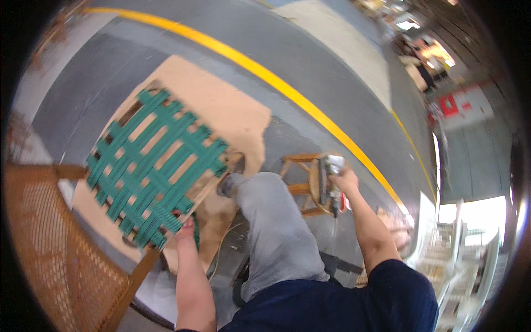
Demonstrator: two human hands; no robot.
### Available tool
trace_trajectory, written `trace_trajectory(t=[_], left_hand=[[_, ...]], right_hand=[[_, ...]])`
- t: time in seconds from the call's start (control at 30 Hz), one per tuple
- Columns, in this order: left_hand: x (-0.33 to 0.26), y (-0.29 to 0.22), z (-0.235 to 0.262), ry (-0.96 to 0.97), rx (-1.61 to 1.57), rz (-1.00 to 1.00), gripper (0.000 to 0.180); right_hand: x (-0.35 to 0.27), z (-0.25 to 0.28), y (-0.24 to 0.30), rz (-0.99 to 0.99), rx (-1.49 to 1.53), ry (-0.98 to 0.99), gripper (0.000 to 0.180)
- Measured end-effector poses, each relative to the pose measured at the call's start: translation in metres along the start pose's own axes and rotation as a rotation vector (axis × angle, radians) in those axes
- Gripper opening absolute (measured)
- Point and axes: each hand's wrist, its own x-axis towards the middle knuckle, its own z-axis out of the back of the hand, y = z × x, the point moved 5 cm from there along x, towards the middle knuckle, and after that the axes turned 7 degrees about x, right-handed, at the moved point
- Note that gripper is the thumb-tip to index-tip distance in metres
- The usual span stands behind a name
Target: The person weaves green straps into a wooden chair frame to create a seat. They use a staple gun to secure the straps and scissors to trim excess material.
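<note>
A green seat [155,171], its straps [157,216] loosely woven with gaps and short overhanging ends, sits over tan cardboard [177,77] on the floor [232,27]. The left hand [186,228] grasps its near edge; the right hand [347,181] is closed around a silver tool [334,165] at a stool [301,189].

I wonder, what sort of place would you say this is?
Probably a furniture workshop: there's a green-webbed frame over cardboard, a silver tool in the right hand, and a yellow floor line.
</note>
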Motion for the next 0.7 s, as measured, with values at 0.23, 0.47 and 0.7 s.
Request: trace_trajectory(t=[0.23, 0.47, 0.7], left_hand=[[-0.004, 0.004, 0.006, -0.374, -0.27, 0.199, 0.03], [-0.015, 0.007, 0.004, -0.224, -0.269, 0.116, 0.025], [-0.015, 0.007, -0.012, -0.181, -0.375, 0.158, 0.022]], right_hand=[[0.009, -0.005, -0.008, 0.172, 0.393, -0.062, 0.042], [-0.091, 0.06, 0.071, 0.274, 0.826, 0.254, 0.052], [-0.266, 0.019, 0.259, 0.392, 0.875, 0.697, 0.028]])
